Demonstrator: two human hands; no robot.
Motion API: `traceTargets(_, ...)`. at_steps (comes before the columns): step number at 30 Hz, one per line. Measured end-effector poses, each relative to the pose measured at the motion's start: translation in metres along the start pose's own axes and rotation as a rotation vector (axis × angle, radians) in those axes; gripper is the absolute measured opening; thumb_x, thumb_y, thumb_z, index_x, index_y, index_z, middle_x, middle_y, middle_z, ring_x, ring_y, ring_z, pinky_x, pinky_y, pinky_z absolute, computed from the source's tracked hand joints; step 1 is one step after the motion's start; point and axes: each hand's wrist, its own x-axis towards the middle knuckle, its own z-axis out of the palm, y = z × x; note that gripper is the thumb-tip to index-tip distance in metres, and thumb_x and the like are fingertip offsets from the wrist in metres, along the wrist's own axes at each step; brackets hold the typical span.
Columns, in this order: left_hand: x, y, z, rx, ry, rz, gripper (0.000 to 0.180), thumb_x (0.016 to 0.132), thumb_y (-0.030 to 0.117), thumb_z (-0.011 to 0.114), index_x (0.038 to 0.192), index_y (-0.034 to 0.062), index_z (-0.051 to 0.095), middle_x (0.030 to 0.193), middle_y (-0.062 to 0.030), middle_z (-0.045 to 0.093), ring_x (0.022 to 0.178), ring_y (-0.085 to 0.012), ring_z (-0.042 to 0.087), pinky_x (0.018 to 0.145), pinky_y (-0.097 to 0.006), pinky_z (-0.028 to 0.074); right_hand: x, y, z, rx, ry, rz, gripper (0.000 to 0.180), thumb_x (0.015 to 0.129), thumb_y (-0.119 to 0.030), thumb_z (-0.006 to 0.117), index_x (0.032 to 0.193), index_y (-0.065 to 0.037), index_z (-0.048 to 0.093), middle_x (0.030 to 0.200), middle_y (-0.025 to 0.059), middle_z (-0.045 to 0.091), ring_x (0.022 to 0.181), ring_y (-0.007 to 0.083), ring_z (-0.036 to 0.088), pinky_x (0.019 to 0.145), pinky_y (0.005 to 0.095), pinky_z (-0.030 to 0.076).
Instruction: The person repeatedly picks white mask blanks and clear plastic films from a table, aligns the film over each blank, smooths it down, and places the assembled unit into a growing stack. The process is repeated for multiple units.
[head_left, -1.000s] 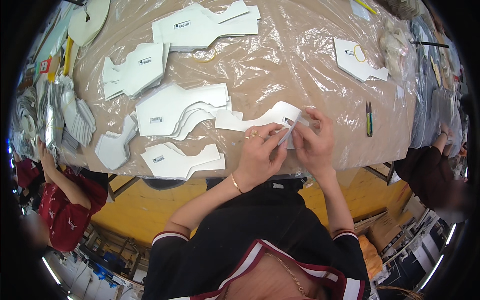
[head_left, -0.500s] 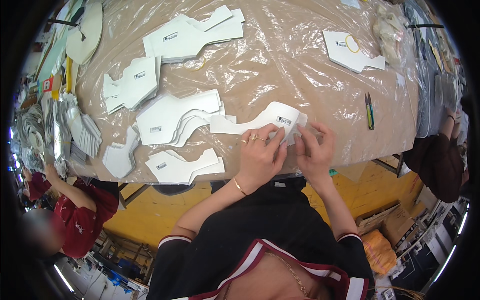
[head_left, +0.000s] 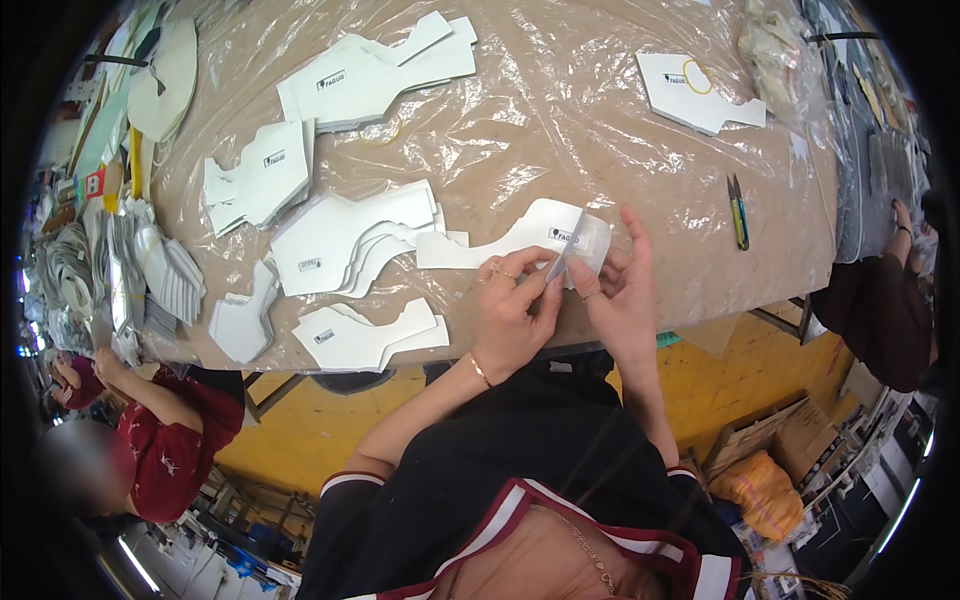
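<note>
A white flat cut-out piece (head_left: 530,232) with a small dark printed mark lies at the near middle of the table, its narrow arm pointing left. Its right end is lifted, with a thin greyish edge standing up across it. My left hand (head_left: 515,305), wearing rings, is closed on the near edge of the piece, thumb and fingertips together. On the right end, my right hand (head_left: 622,300) grips the piece with the thumb on top; some fingers are hidden behind it and the index finger sticks up. Beside my left hand lie a fanned white stack (head_left: 345,235) and a smaller stack (head_left: 365,335).
Wrinkled clear plastic covers the brown table (head_left: 560,110). More white stacks (head_left: 375,75) lie at the far left, and another (head_left: 690,95) at the far right under a yellow rubber band. Small thread snips (head_left: 739,212) rest at right. A co-worker in red (head_left: 165,440) is at left.
My right hand has turned and spread, its thumb now over the piece and index finger raised. A thin edge now stands up at the piece's right end. My left hand stays nearly in place.
</note>
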Motion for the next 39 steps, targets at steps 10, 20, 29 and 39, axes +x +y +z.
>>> traceTargets(10,0.0,-0.001,-0.002,-0.17,0.106,-0.123,0.014,0.093,0.008,0.062,0.088,-0.0031,0.068,0.097,-0.0119,0.065,0.076,-0.023,0.059,0.069,-0.032,0.046,0.01,0.007,-0.008,-0.086,-0.092,-0.002,0.069,0.093,0.004,0.058,0.147,-0.002,0.016,0.11,0.0187,0.066,0.103,0.0185,0.065,0.087,0.0275,0.053)
traceTargets(20,-0.001,0.001,-0.004,-0.351,0.204,-0.313,0.02,0.097,0.012,0.057,0.09,-0.0039,0.066,0.093,-0.0131,0.064,0.071,-0.0183,0.059,0.062,-0.029,0.046,0.01,0.011,-0.009,-0.296,-0.085,-0.048,0.048,0.094,0.003,0.057,0.131,-0.002,0.028,0.105,0.0159,0.067,0.096,0.0156,0.066,0.077,0.0245,0.053)
traceTargets(29,0.007,0.0,0.0,0.014,0.139,-0.033,0.013,0.089,0.01,0.067,0.098,0.0014,0.069,0.098,-0.0072,0.066,0.085,-0.0215,0.062,0.07,-0.034,0.046,0.01,0.01,-0.014,-0.421,-0.067,-0.057,0.028,0.093,0.003,0.06,0.116,0.001,0.044,0.094,0.009,0.066,0.083,0.009,0.064,0.068,0.0211,0.05)
traceTargets(39,0.003,-0.007,0.015,0.305,0.112,0.185,0.03,0.077,0.021,0.077,0.105,0.0118,0.072,0.098,-0.0001,0.065,0.084,-0.0207,0.059,0.073,-0.037,0.042,0.008,0.018,-0.017,-0.393,0.034,-0.117,0.015,0.088,0.001,0.066,0.103,0.004,0.064,0.077,0.0088,0.067,0.067,0.0095,0.064,0.059,0.0241,0.051)
